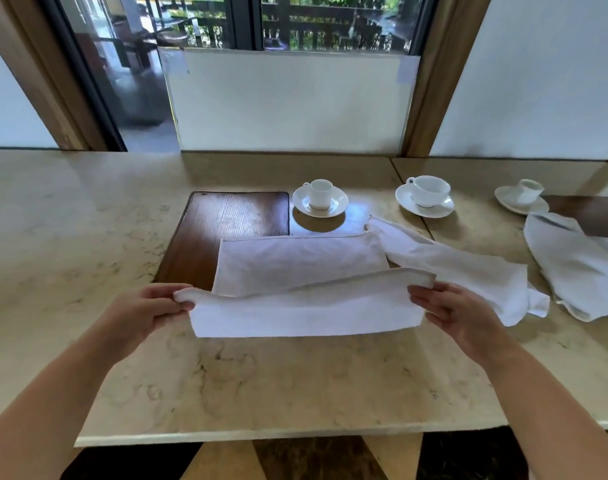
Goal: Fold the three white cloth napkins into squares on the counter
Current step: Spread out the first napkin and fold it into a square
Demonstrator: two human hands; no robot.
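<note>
A white napkin (302,292) lies in front of me on the marble counter (88,237), partly over a wooden placemat (226,220). Its near edge is lifted off the counter, while its far half rests flat. My left hand (146,311) pinches the lifted left corner. My right hand (451,310) holds the lifted right corner. A second white napkin (468,268) lies crumpled just right of the first. A third white napkin (579,268) sits loosely heaped at the far right.
Three white cups on saucers stand behind the napkins: one (319,199) beside the placemat, one (425,197) further right, one (522,197) at the far right beside another placemat (593,213). The counter's front edge (261,436) runs below my forearms.
</note>
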